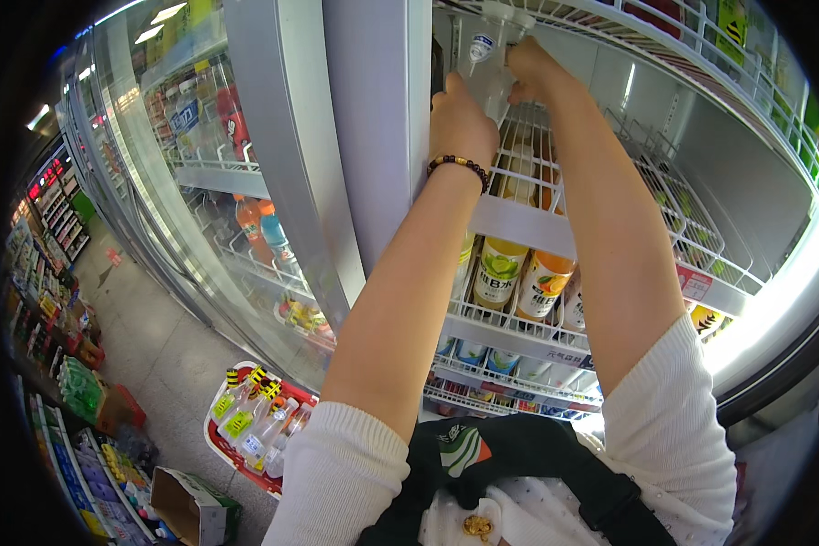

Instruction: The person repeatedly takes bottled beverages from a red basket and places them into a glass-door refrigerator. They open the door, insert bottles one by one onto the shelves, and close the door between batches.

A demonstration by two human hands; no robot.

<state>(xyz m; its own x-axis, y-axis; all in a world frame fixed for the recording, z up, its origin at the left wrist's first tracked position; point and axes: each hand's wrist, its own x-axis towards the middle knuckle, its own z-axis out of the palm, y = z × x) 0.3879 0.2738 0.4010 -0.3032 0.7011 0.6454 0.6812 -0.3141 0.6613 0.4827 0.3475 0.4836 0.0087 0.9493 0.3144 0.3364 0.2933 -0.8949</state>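
Note:
Clear plastic bottles (484, 75) with pale caps stand close together at the upper wire shelf (524, 153) of an open display fridge. On the left side of the nearer bottle is my left hand (463, 123), its fingers curled and partly hidden. A dark bead bracelet (458, 161) circles that wrist. My right hand (536, 72) grips a bottle from the right, its fingertips partly behind it. One bottle carries a small blue and white label (481, 48). Below the shelf sit a green-labelled drink bottle (499, 269) and an orange-labelled drink bottle (544, 283).
A red and white basket (218, 437) with several bottles stands on the floor at lower left. A grey door frame (389, 123) rises beside my left arm. Another wire rack (689, 205) lies to the right. An open cardboard box (177, 501) is near stocked shelves.

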